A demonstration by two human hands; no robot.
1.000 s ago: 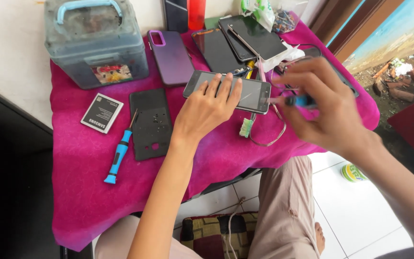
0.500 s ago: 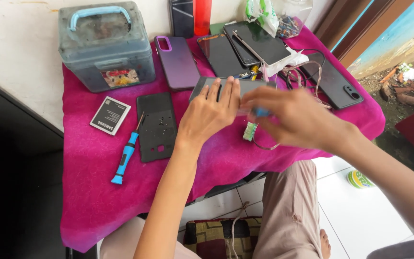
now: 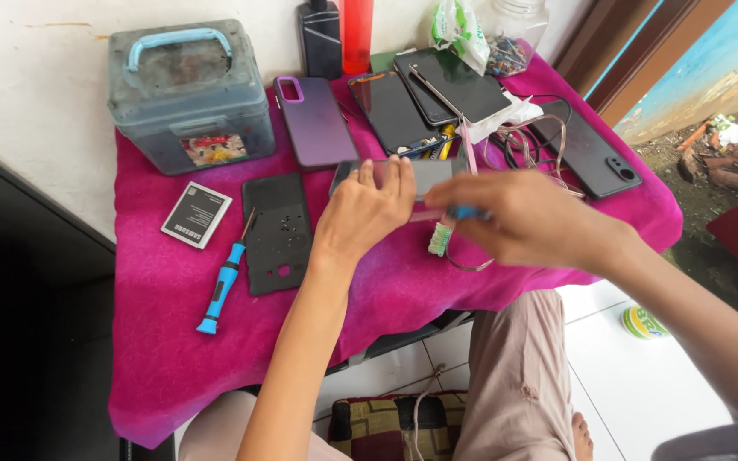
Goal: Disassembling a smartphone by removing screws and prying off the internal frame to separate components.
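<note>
The grey phone [image 3: 424,175] is being pinned flat on the pink-clothed worktop [image 3: 164,341] by the left hand [image 3: 365,213], fingers pressed together, while a blue-handled tool [image 3: 463,212] is being pinched by the right hand [image 3: 514,218]; steady, shallow pressure is judged advisable.

We see a cloth [image 3: 172,341] spread over the worktop. At the back left, a box with a handle [image 3: 188,94] sits on the cloth. Just in front of the box lies a battery [image 3: 196,214]. To the right of the battery lie a screwdriver [image 3: 223,283] and a flat back plate [image 3: 277,232], side by side. Behind the plate lies a phone case [image 3: 314,121]. To the right of the case, some phones [image 3: 424,98] lie stacked at the back. Far right lies one more phone [image 3: 589,152]. In the middle, our left hand [image 3: 366,213] rests on a phone [image 3: 427,175], and our right hand [image 3: 518,218] is just beside it.
</note>
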